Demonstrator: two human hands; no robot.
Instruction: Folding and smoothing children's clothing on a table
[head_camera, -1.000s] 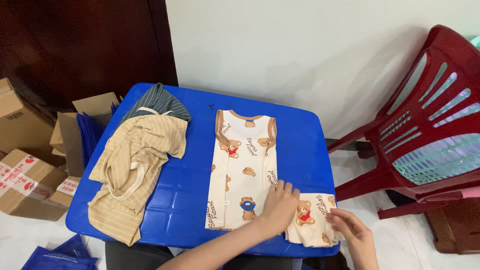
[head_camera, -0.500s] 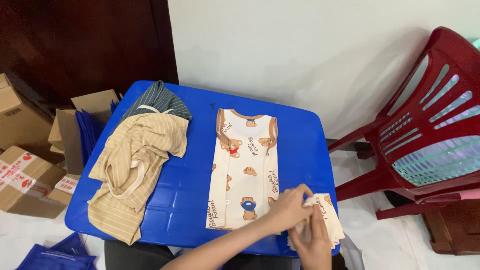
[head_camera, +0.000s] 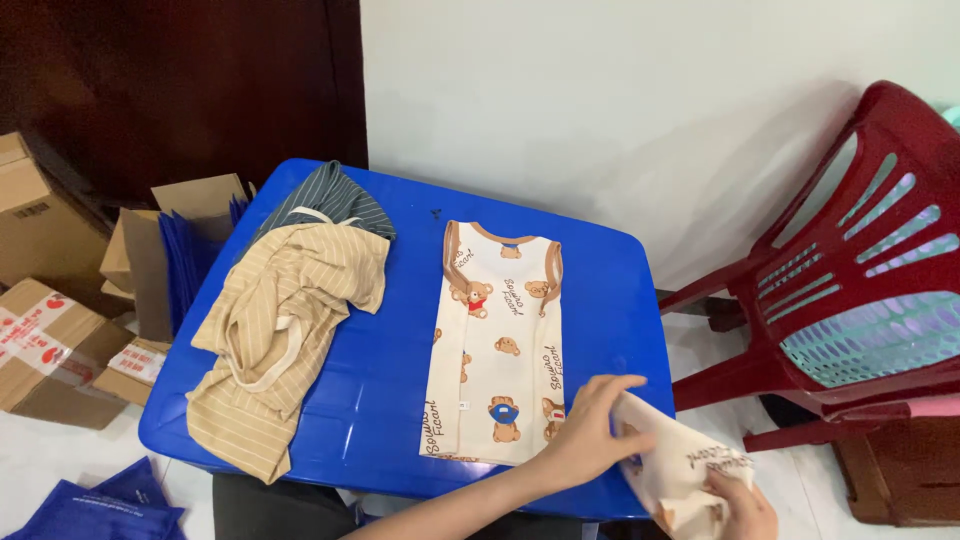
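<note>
Counter (head_camera: 380, 400): blue plastic, fills the middle of the view; wall at 12 o'clock, dark door at 10 o'clock.
Chair (head_camera: 860, 300): red plastic, slatted, at 3 o'clock, just beside the counter's right edge.
Boxes (head_camera: 45, 330): cardboard, on the floor at 9 o'clock; blue bags (head_camera: 95, 505) at 7 o'clock.
Striped pile (head_camera: 285, 330): tan striped garments, loose heap at 10 o'clock on the counter, a dark green striped piece (head_camera: 325, 195) under its far end.
Bear top (head_camera: 500, 345): cream, brown trim, bear print, folded into a long strip, flat at counter centre, neckline toward 12 o'clock.
Bear shorts (head_camera: 680, 465): small matching cream piece, at 5 o'clock, now lifted off the counter's near right corner and bunched between both hands.
Left hand (head_camera: 595, 430): closed on the shorts' left edge, thumb on top, fingers curled; wrist overlaps the near right corner of the top.
Right hand (head_camera: 745, 505): mostly cut off by the frame edge at 5 o'clock; pinches the shorts' lower right from below.
Change: a second ago the shorts lay flat on the counter beside the top; since then they were gathered and raised, shifted toward 4 o'clock. Top and pile unmoved.
Reading: shorts likely mid-fold, in the air rather than on the counter.
</note>
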